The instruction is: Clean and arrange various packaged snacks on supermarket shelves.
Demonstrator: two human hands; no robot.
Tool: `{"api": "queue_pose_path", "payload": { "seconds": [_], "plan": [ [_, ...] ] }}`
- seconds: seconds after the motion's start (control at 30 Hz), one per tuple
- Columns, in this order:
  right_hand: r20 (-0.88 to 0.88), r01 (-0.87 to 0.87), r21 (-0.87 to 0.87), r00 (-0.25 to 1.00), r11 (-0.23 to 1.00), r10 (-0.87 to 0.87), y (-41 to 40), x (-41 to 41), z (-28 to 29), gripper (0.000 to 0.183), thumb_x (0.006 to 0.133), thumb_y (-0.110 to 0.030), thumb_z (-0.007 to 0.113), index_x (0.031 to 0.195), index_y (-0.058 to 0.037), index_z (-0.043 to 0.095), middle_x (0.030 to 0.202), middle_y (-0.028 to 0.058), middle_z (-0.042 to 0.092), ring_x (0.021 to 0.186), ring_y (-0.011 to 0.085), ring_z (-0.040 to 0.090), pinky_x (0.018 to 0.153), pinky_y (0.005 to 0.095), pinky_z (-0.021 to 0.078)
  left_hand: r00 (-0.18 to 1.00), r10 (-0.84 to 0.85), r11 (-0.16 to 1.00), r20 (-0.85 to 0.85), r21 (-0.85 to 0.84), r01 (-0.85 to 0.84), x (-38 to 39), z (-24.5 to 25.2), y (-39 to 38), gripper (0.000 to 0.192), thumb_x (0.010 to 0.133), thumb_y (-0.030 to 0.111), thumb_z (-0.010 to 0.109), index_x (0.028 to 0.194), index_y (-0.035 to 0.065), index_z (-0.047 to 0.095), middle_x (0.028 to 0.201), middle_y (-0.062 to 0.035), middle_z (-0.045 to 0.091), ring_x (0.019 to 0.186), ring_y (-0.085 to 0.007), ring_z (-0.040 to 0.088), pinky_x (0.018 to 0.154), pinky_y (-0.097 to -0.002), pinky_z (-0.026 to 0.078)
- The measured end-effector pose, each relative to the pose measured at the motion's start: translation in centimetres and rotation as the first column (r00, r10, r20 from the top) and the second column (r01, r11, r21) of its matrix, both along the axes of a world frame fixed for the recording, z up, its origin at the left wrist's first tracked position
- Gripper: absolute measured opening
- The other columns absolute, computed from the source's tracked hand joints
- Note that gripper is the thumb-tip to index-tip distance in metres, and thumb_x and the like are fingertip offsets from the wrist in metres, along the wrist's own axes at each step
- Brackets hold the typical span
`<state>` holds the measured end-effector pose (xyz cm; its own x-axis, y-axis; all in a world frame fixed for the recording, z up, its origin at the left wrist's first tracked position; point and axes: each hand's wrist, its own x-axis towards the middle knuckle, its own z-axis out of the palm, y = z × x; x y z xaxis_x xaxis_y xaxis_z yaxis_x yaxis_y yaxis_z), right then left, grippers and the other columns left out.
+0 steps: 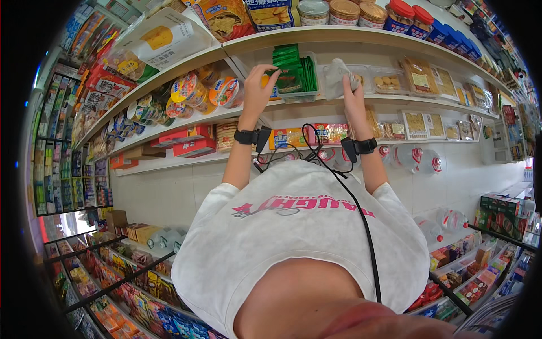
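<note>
My left hand (259, 87) pinches the edge of a green packet (291, 79) between thumb and fingertips. That packet is at the left side of a clear plastic bin (300, 98), which holds several more green packets (308, 73) standing on edge. Others lie across the bin's back. Bunched in my right hand (355, 95) is a greyish-white cloth (337, 78), just right of the bin. The cloth partly covers a clear food tray behind it. Both wrists wear black straps with small black devices.
Cup noodles (226, 91) stand left of the bin, past a divider. Clear trays of food (387, 80) line the shelf to the right. The upper shelf's edge (338, 33) carries jars and bags above my hands. A black cable (365, 229) hangs down my shirt.
</note>
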<state>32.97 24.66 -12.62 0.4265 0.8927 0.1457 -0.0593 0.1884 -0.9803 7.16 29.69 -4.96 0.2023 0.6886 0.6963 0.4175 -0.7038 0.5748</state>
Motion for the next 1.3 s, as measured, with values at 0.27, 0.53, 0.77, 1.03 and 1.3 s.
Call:
{"api": "queue_pose_path", "payload": {
  "seconds": [0.27,0.53,0.77,1.03,1.3],
  "plan": [
    [0.128,-0.290,0.270,0.956,0.918,0.265,-1.9,-8.2,10.1,0.032,0.098,-0.022,0.059,0.122,-0.0015,0.056,0.099,0.0055,0.063,0.089,0.0060,0.053,0.076,0.0228,0.0445,0.966,0.009,0.978,0.260,-0.204,0.046,2.6,1.7,-5.1,0.013,0.092,0.009,0.065,0.097,-0.0014,0.060,0.087,-0.0036,0.062,0.081,-0.0064,0.054,0.071,-0.0228,0.045],
    [0.116,-0.398,0.113,0.915,0.910,0.386,-3.4,-10.5,9.2,0.020,0.092,-0.017,0.067,0.100,-0.0009,0.059,0.086,0.0007,0.064,0.077,0.0046,0.053,0.068,0.0232,0.0443,0.805,0.175,0.950,0.567,-0.312,0.013,3.7,0.9,-7.5,0.020,0.097,0.019,0.061,0.094,0.0005,0.053,0.082,-0.0032,0.056,0.076,-0.0085,0.048,0.068,-0.0244,0.042],
    [0.249,-0.594,0.115,0.793,0.796,0.556,-5.5,-12.8,6.2,0.037,0.087,-0.001,0.064,0.123,0.0022,0.055,0.101,0.0072,0.067,0.094,0.0100,0.057,0.086,0.0252,0.0462,0.749,0.270,0.937,0.605,-0.344,-0.060,0.1,1.5,-6.6,0.023,0.097,0.017,0.061,0.110,0.0010,0.051,0.091,-0.0046,0.059,0.080,-0.0085,0.056,0.068,-0.0229,0.048],
    [0.274,-0.400,0.044,0.886,0.916,0.374,-4.2,-11.2,7.9,0.052,0.081,0.008,0.054,0.133,0.0008,0.052,0.121,0.0144,0.064,0.113,0.0177,0.059,0.098,0.0302,0.0430,0.887,0.043,0.934,0.460,-0.333,0.127,0.8,2.4,-9.3,0.064,0.098,0.022,0.057,0.148,-0.0028,0.024,0.144,-0.0176,0.042,0.135,-0.0261,0.039,0.111,-0.0356,0.031],
    [0.665,-0.546,0.291,0.706,0.785,0.244,-4.2,-13.8,8.9,0.055,0.095,-0.019,0.052,0.148,-0.0083,0.038,0.157,0.0187,0.024,0.145,0.0384,0.020,0.116,0.0458,0.0199,0.788,-0.130,0.817,0.601,-0.386,0.429,-0.6,1.7,-8.5,0.062,0.106,0.045,0.028,0.150,0.0027,0.024,0.151,-0.0147,0.032,0.140,-0.0254,0.029,0.114,-0.0334,0.021]
  ]
}}
